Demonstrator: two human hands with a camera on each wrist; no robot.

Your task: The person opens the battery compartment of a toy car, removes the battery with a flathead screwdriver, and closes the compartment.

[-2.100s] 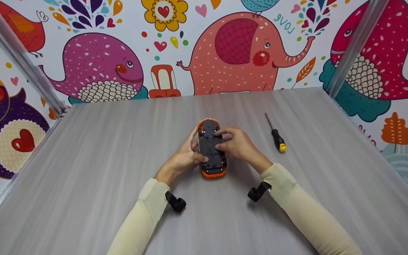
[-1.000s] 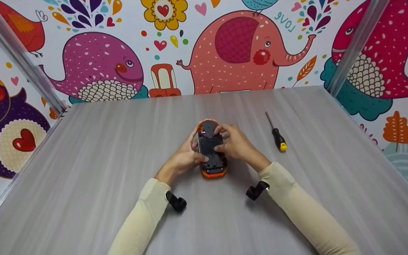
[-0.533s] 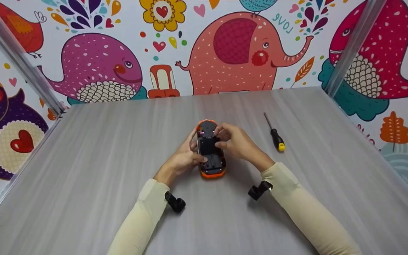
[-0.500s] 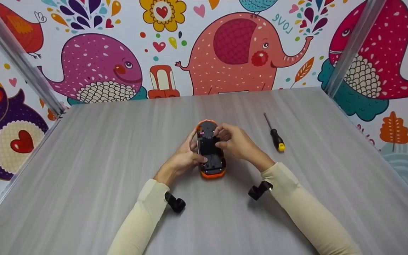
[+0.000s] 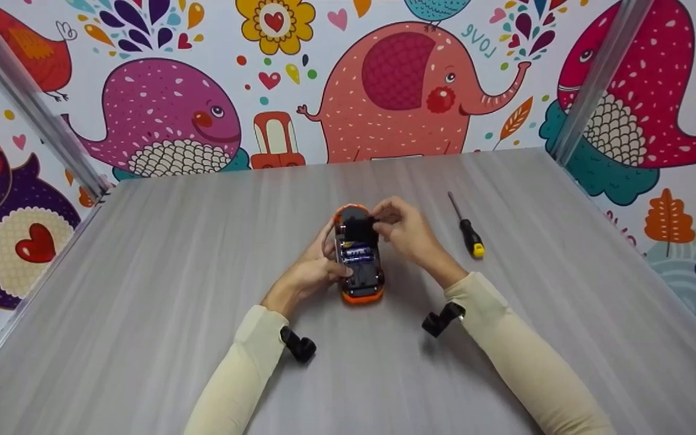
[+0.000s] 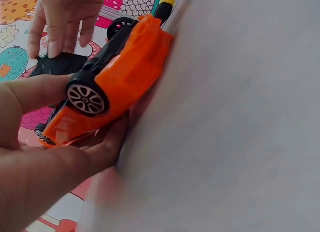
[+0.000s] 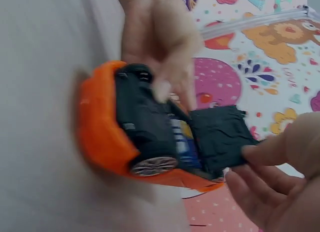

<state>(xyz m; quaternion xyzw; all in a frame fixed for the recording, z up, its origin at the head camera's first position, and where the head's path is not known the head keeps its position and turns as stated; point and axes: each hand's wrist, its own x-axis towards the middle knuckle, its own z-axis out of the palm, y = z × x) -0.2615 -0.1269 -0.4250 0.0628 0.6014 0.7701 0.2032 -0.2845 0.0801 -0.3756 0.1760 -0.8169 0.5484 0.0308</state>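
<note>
An orange toy car (image 5: 360, 266) lies upside down on the grey table (image 5: 154, 290), its black underside up. My left hand (image 5: 316, 266) grips the car's left side (image 6: 125, 77) and holds it steady. My right hand (image 5: 401, 229) pinches a small black battery cover (image 5: 360, 227), lifted off the car's far half. In the right wrist view the cover (image 7: 220, 139) stands tilted above the open compartment, where batteries (image 7: 182, 137) with blue labels show. The same batteries (image 5: 355, 251) are visible in the head view.
A screwdriver (image 5: 467, 232) with a black and yellow handle lies on the table right of my right hand. Metal frame posts (image 5: 596, 84) stand at the table's back corners against walls with colourful cartoon animals. A wrist camera mount (image 5: 299, 345) hangs under each sleeve.
My right hand has lifted the black cover off the car's underside and moved it toward the far end, exposing the batteries. The left hand and the car stayed in place.
</note>
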